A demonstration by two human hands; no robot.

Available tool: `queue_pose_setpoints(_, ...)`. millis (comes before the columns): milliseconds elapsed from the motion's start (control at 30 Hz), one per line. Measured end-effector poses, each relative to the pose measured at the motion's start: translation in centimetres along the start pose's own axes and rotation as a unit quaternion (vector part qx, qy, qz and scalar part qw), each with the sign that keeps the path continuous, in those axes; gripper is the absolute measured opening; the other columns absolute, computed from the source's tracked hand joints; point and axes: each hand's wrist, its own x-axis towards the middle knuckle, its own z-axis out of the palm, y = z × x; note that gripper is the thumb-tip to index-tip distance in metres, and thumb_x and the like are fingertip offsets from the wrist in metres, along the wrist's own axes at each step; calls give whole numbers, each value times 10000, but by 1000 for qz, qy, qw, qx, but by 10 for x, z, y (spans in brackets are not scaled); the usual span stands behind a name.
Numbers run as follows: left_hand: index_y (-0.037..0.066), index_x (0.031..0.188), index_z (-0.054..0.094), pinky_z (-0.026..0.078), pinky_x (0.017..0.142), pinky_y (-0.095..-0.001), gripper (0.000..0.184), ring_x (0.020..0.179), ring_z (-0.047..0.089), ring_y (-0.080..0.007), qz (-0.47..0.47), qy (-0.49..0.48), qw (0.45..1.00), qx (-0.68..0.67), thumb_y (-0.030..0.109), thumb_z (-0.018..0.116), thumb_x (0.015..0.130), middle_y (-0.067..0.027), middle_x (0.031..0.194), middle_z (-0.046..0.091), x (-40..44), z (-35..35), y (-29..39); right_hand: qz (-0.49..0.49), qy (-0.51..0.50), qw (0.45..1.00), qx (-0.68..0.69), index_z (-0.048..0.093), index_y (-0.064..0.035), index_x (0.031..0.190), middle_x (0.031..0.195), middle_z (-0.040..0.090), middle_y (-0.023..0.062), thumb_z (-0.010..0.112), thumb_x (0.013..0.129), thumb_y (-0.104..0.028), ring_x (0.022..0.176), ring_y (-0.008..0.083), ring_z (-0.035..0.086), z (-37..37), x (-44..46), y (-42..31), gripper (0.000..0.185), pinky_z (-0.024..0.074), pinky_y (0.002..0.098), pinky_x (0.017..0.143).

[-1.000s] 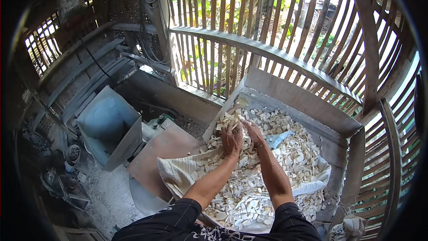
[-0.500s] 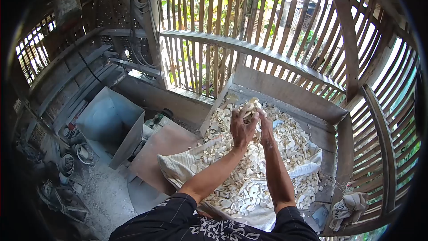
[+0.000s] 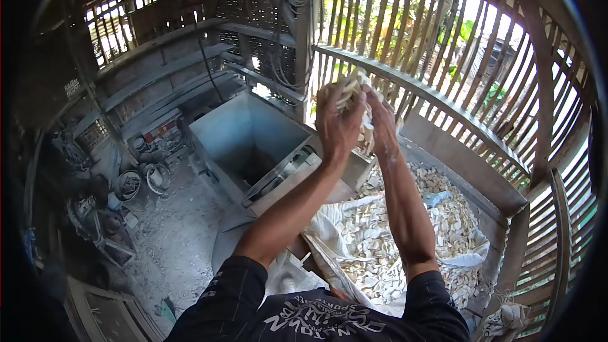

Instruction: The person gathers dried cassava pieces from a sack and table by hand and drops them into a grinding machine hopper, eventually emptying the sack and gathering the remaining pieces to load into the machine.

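My left hand [image 3: 340,121] and my right hand [image 3: 380,120] are raised together, cupped around a heap of pale dried chips [image 3: 356,92]. Some chips show between and above the fingers. Below and to the right of them, a large pile of the same whitish chips [image 3: 373,244] lies on a white sack [image 3: 335,215] in a wooden bin. To the left of my hands stands an open metal hopper [image 3: 218,123] with a light blue inside and a dark bottom.
A slatted wooden wall [image 3: 373,19] runs behind the bin. Buckets [image 3: 128,185] and clutter stand at the left on the dusty floor [image 3: 171,247]. A crumpled sack [image 3: 506,321] lies at the lower right. Coiled cable [image 3: 294,6] hangs on a post.
Both hands have lifted from the pile with chips between them and come up closer to the camera. The view has turned left, so the hopper is now nearer to the hands.
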Motion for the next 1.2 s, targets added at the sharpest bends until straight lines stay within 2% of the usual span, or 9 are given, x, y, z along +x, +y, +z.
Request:
queue_pose_setpoints(67,92,1179,709,526,884,-378,320,994,654,-263,-10,25,999,39,198,758,881,-124,1080,640,38,-46,-5,3,-94,995,28,688,1,1129,944,709,59,718,936,-385,749,132,665,65,-4,-12,432,530,276,652)
queue_pose_setpoints(267,41,1177,702,502,919,-382,332,1011,651,-266,-15,38,978,203,247,730,919,-142,1098,673,77,-165,-60,111,-153,967,169,674,29,1145,1023,708,69,735,947,-274,847,132,674,176,13,84,367,536,284,719)
queue_pose_setpoints(533,25,1198,606,499,897,-294,403,1042,625,-149,-133,-130,983,-7,188,777,872,-77,1141,655,68,-242,-107,96,-226,967,67,526,61,1355,1121,706,124,797,823,-16,947,180,692,181,-1,124,603,554,305,824)
queue_pose_setpoints(633,42,1198,589,510,827,-272,416,976,617,-119,-153,-148,976,-45,159,792,853,-50,1116,639,67,-252,-112,104,-247,961,-63,607,42,1245,1018,723,89,860,774,-51,849,134,675,171,3,128,543,541,274,754)
queue_pose_setpoints(767,78,1155,589,514,698,-244,421,876,608,-93,-202,-189,961,9,34,753,769,-34,1039,630,71,-261,-116,64,-235,938,-246,692,-65,1168,941,741,80,916,708,-315,848,151,683,163,-3,123,569,537,318,777)
queue_pose_setpoints(800,81,1122,587,504,618,-239,411,820,598,-80,-198,-189,962,14,0,721,741,-18,972,623,72,-260,-114,42,-228,926,-297,711,-110,1173,981,757,122,876,701,-472,920,242,725,162,-6,118,617,543,373,852)
queue_pose_setpoints(933,34,1060,596,537,734,-299,391,818,648,-147,-264,-208,937,95,-46,721,699,-65,881,665,77,-263,-95,-45,-219,864,-451,681,-107,1256,1096,742,188,789,762,-532,1109,361,681,167,-15,105,661,521,445,958)
queue_pose_setpoints(1033,22,1010,616,541,750,-330,344,844,673,-172,-178,-234,939,177,-23,736,692,-87,903,690,73,-263,-94,-205,-177,857,-438,713,-75,1116,1066,711,191,805,749,-266,1038,376,677,171,-16,129,424,523,444,925)
queue_pose_setpoints(1200,27,1018,618,522,752,-411,305,855,685,-375,-101,-255,915,296,58,742,741,-172,903,696,68,-268,-96,-204,-233,854,-418,680,-85,1134,1057,680,202,736,768,-164,1060,402,645,173,-12,141,378,518,474,916)
